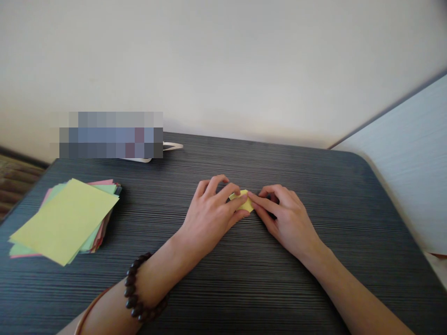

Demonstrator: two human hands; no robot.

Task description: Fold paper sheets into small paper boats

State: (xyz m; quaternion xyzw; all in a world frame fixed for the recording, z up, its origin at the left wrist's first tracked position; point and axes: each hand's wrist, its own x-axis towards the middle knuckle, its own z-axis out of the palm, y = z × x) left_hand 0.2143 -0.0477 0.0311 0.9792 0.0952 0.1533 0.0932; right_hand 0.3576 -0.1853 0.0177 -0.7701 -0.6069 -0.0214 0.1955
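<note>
A small folded piece of yellow paper [244,202] lies on the dark striped table [314,186], mostly covered by fingers. My left hand [209,215] pinches its left side between thumb and curled fingers. My right hand [282,216] presses on its right side with index finger and thumb, the other fingers curled. Both hands rest on the table top and meet at the paper. A dark bead bracelet [138,293] circles my left wrist.
A stack of coloured paper squares [66,221], yellow-green on top, lies at the table's left. A white object with a blurred patch [139,159] sits at the back edge by the wall. A pale surface [412,167] adjoins the table on the right.
</note>
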